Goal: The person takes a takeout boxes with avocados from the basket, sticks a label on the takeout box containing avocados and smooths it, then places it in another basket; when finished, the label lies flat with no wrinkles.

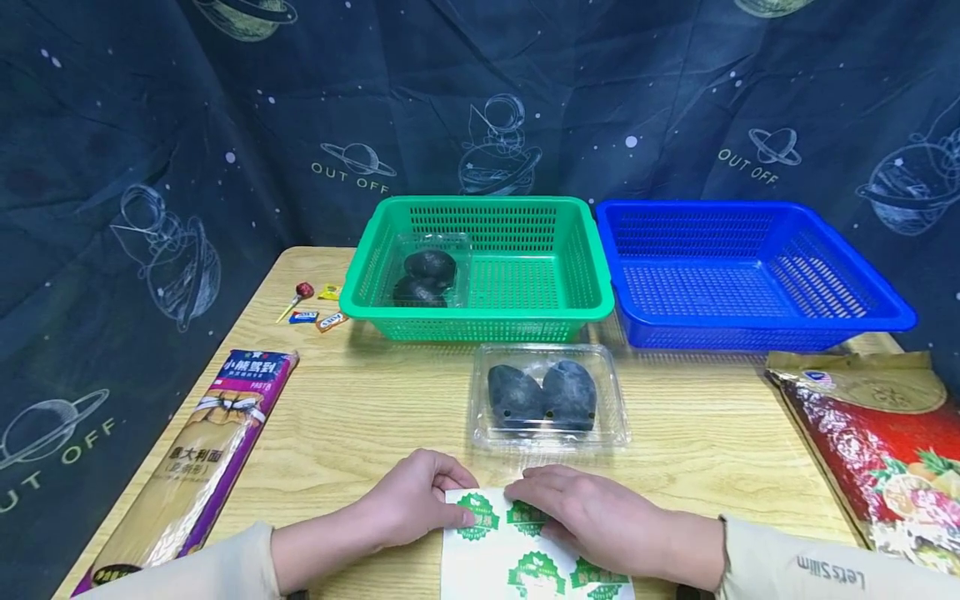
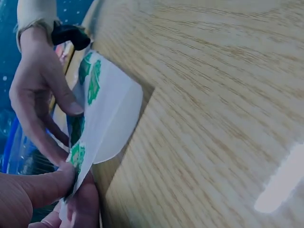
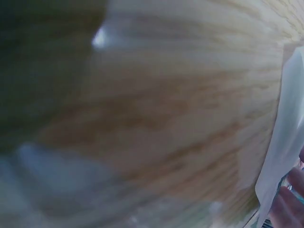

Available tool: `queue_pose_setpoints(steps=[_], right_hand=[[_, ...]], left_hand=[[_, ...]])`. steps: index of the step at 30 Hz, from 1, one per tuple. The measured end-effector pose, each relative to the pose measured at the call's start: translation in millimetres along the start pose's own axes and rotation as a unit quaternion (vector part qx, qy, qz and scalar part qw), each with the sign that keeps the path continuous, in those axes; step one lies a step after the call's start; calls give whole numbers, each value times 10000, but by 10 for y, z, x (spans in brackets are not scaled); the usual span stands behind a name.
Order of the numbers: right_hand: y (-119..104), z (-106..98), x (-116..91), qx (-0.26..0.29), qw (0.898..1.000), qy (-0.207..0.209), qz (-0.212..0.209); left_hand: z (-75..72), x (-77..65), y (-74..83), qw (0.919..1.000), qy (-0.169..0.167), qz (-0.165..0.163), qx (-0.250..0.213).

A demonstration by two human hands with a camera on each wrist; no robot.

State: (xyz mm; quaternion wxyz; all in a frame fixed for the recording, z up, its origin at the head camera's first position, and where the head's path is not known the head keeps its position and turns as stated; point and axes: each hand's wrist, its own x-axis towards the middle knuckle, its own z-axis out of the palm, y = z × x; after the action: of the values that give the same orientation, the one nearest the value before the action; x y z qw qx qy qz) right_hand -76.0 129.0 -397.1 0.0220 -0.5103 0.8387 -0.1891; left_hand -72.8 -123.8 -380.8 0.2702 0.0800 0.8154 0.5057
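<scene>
In the head view, my left hand (image 1: 412, 504) pinches the upper left corner of a white sheet of round green stickers (image 1: 487, 571), thumb on top and fingers beneath. My right hand (image 1: 607, 521) lies over the sheet's upper right part, its extended fingers at the top edge beside a sticker (image 1: 527, 518). The left wrist view shows the sheet (image 2: 116, 111) bowed up off the table, with the right hand's thumb and fingers (image 2: 42, 137) spread over its printed side. Just beyond the hands stands a closed clear plastic box (image 1: 621, 429) with two dark, avocado-like fruits (image 1: 570, 392).
A green basket (image 1: 480, 314) holding another box of dark fruits (image 1: 430, 267) stands behind, beside a blue basket (image 1: 765, 322). Pasta (image 1: 217, 442) lies left, a red and gold bag (image 1: 885, 442) right. Small candies (image 1: 303, 317) and a lollipop (image 1: 303, 291) sit far left.
</scene>
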Motion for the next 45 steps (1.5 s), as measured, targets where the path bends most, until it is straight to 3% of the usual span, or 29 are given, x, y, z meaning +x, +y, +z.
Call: queue_pose_setpoints(steps=[8, 14, 22, 24, 25, 28, 32, 35, 37, 45], right_hand=[[62, -53, 20, 781, 9960, -360, 227], [76, -55, 17, 934, 9943, -323, 411], [72, -103, 26, 1093, 9907, -502, 641], [64, -129, 23, 1157, 9893, -553, 693], [60, -140, 20, 1186, 9889, -564, 695], [45, -171, 11, 1308, 9887, -490, 547], [44, -197, -6, 1433, 9893, -261, 91], [51, -218, -19, 1449, 9892, -103, -213], [59, -233, -22, 1431, 9889, 42, -387], [100, -245, 23, 1247, 9818, 905, -1113]], left_hand=[[-22, 38, -33, 9968, -139, -400, -672], [42, 75, 0, 9810, -436, -899, -1665], [130, 147, 55, 9714, -738, -1161, -1933], [145, 159, 36, 9621, -1004, -1103, -2283], [150, 164, 20, 9535, -1207, -1039, -2559], [142, 176, -45, 9227, -1941, -762, -3243], [109, 200, -119, 8778, -2887, -428, -3799], [95, 218, -140, 8539, -3269, -318, -4037], [91, 226, -145, 8442, -3377, -282, -4152], [82, 259, -148, 8324, -3548, -189, -4253]])
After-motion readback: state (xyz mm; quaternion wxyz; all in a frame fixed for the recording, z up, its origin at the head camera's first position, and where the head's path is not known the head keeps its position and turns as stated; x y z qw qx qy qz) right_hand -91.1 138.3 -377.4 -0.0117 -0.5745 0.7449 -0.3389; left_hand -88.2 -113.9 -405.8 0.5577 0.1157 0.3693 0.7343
